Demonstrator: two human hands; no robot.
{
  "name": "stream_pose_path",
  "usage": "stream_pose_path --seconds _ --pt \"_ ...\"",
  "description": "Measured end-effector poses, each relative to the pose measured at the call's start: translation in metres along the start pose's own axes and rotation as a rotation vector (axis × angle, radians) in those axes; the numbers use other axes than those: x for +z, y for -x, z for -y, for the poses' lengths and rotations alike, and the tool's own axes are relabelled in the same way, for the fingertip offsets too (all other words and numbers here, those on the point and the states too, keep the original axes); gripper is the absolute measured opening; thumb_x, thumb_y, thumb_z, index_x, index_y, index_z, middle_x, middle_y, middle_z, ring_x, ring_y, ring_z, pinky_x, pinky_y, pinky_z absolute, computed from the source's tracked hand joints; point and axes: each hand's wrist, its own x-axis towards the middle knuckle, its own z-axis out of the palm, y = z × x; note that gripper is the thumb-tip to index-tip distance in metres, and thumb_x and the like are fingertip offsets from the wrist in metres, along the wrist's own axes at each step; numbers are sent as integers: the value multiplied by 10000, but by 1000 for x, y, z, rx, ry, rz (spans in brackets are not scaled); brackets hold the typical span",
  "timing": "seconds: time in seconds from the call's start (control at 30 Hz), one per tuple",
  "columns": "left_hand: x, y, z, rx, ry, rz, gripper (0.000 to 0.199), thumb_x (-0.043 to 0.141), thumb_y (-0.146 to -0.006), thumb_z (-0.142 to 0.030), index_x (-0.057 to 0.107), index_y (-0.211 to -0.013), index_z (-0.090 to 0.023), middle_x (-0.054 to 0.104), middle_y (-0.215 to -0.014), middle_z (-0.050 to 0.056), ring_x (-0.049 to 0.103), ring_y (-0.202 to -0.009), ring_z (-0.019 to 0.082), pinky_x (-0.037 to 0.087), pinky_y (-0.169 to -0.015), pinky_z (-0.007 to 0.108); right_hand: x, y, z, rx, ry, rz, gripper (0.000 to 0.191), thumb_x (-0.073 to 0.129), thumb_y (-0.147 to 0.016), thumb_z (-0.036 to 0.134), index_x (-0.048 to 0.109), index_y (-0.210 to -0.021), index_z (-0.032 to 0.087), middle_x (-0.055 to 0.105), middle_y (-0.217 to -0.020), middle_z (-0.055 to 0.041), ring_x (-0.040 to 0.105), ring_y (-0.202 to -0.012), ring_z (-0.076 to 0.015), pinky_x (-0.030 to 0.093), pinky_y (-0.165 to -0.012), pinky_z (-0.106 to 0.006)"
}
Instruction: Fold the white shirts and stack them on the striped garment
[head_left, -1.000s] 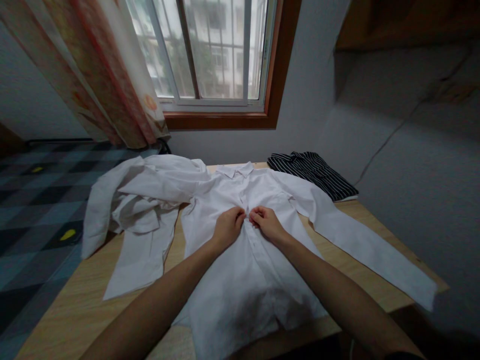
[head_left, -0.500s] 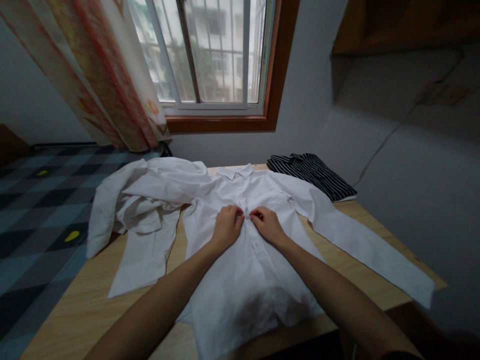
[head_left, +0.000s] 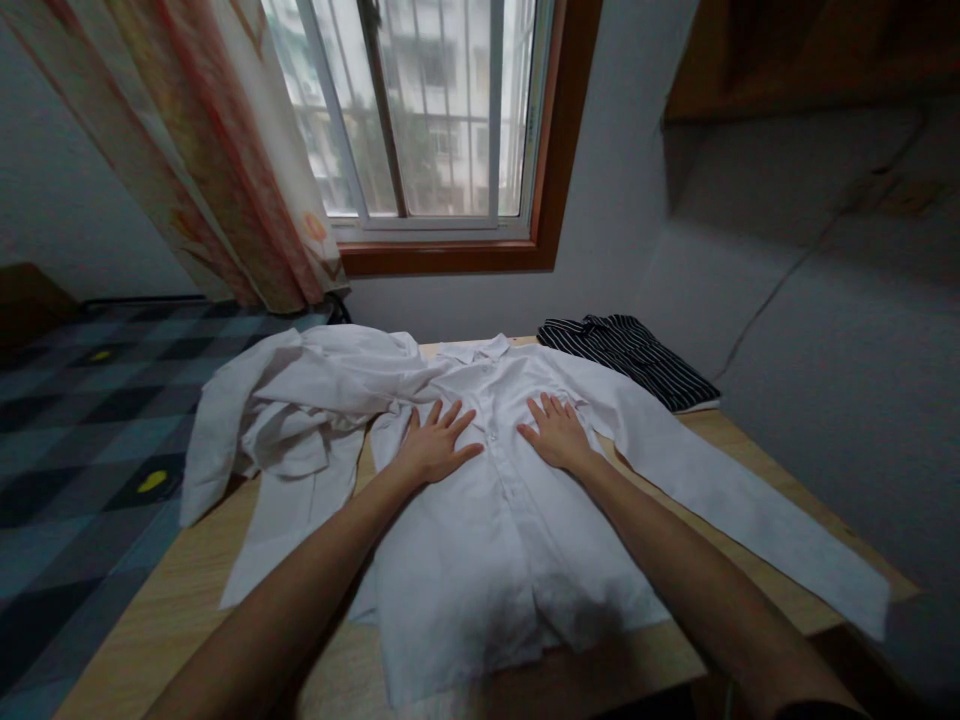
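Observation:
A white button-up shirt (head_left: 465, 570) lies front side up, its collar toward the window and its hem toward me. One sleeve stretches out to the right. My left hand (head_left: 437, 445) rests flat with spread fingers on the left side of the chest. On the right side of the chest lies my right hand (head_left: 556, 432), also flat, its fingers a little apart. Between the hands runs the button placket, with a few small buttons showing. Other white cloth (head_left: 300, 400) is heaped at the left, overlapping the shirt's left sleeve area; where one ends I cannot tell.
The wooden table (head_left: 172, 590) carries it all. A folded black-and-white striped garment (head_left: 630, 355) sits at the back right corner by the wall. Left of the table is a bed with a checked cover (head_left: 75, 430). A curtain (head_left: 255, 200) hangs beside the window (head_left: 427, 120).
Both hands were pinching at the placket in the middle. They have let go, moved apart and opened flat on the chest of the shirt. The view has shifted slightly.

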Motion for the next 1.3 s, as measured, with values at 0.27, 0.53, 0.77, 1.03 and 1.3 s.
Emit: stream_pose_path --seconds 0.27,0.53,0.77,1.03,1.3 --pt "-2 -23 17 41 -59 15 716 324 -897 -680 285 -1507 -307 217 -1597 64 149 -1450 395 145 -1091 663 -10 -25 1 -32 38 -18 606 353 -981 489 382 -1462 122 340 -1524 -196 287 -1410 -310 162 -1134 -462" --pt "-20 4 -10 123 -93 -289 451 436 -940 -393 556 -1289 -133 496 -1407 176 402 -1326 320 296 -1089 480 -40 20 19 -333 -219 -274 398 456 -952 303 562 -1283 109 565 -1324 -165 488 -1224 -252 342 -1075 -407" --pt "-20 97 -40 512 82 119 887 487 -814 -716 322 -1492 -170 334 -1531 181 270 -1418 373 220 -1133 548 -56 121 15 -767 -282 218 845 579 -824 634 374 -1468 126 328 -1529 -201 282 -1422 -312 218 -1155 -499" --pt "-17 135 -32 513 129 177 754 548 -802 -689 341 -1468 -402 279 -1571 61 168 -1441 421 122 -1097 698 -56 148 -4 -690 -356 385 723 760 -724 432 504 -1388 305 381 -1519 -116 194 -1444 -377 70 -1116 -666" --pt "-34 136 -30 272 700 101 395 429 -958 -452 644 -1248 -290 593 -1352 55 505 -1274 280 330 -1099 508 -62 148 -5 -222 -1148 114 298 577 -876 427 737 -1028 228 699 -1158 -102 560 -1212 -277 316 -1087 -547"
